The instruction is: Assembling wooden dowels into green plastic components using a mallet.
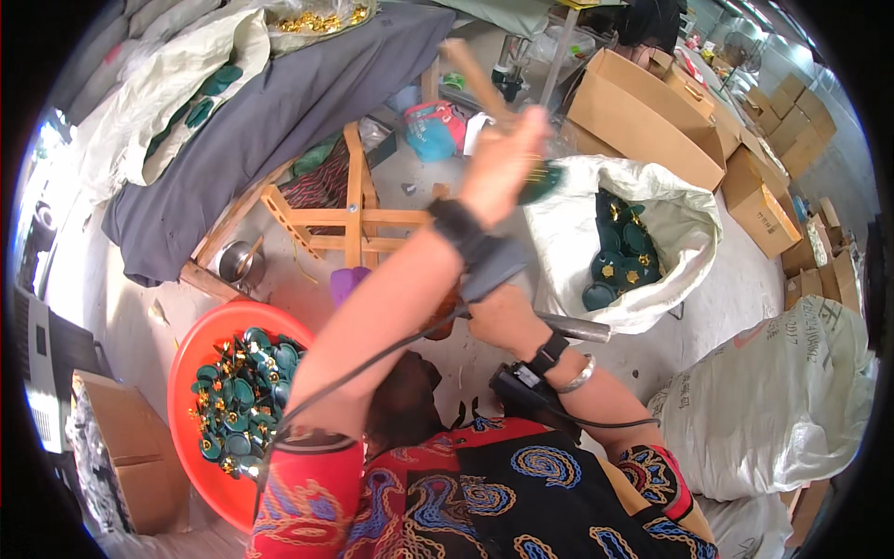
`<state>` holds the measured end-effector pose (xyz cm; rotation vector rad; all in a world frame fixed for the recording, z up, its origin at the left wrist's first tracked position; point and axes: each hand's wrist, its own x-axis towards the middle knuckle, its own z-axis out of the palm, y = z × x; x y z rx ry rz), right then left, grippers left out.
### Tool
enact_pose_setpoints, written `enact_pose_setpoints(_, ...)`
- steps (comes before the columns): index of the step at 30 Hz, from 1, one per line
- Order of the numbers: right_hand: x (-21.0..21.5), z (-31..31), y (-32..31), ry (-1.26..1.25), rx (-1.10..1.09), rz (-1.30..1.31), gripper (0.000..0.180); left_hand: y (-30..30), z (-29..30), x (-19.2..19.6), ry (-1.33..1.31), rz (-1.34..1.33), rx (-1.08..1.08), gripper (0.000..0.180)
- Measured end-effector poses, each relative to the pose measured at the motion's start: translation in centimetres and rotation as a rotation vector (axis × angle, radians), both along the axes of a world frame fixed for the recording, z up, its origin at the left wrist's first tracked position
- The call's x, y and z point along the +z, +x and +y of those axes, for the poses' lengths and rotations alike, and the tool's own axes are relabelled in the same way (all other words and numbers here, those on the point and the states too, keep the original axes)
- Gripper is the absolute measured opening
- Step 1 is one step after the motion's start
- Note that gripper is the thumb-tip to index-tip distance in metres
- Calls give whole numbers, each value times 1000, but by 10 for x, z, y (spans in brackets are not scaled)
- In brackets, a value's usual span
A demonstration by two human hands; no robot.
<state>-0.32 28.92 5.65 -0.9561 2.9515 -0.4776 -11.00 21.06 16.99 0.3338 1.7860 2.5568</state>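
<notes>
My left hand [507, 168] is raised at the upper middle, smeared by motion and closed like a fist. A light wooden stick [478, 82] juts up from it. Just beside its lower side is a dark green rounded piece [542, 181] with thin gold lines; I cannot tell whether the hand holds that too. Below, my right hand [507, 321] is closed by a grey-blue flat thing [494, 270], its fingers partly hidden. A metal tube [582, 328] passes under the right wrist. Both wrists wear black straps, and a dark cable [358, 368] crosses the left forearm.
An orange-red tub [186, 373] of green-and-gold pieces stands at left. White sacks [684, 210] with similar pieces and a stuffed sack [773, 401] are at right. Cardboard boxes [643, 107] stand behind. A wooden frame [354, 200] and a grey cloth-covered table [307, 102] are at left.
</notes>
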Motion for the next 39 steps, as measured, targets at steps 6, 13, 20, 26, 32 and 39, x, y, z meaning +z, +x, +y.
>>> enact_pose_setpoints(6, -6, 0, 1, -7, -5, -14, 25, -8, -19, -2, -137, 225, 48, 37)
enact_pose_setpoints(13, 14, 10, -6, -75, -34, -169, 34, 130, -309, -132, -955, -164, 764, 30)
enact_pose_setpoints(20, 16, -1, -8, -134, -8, -363, 36, 353, -325, -337, -1312, -591, 794, 30)
enact_pose_setpoints(26, 19, -39, 1, -150, -45, -419, 35, 371, -294, -377, -1519, -559, 788, 30)
enact_pose_setpoints(32, 14, -45, 1, -193, -22, -358, 35, 368, -330, -380, -1390, -636, 799, 14)
enact_pose_setpoints(39, 14, -40, -11, -475, -150, -371, 36, 256, -311, -166, -125, -609, 697, 17)
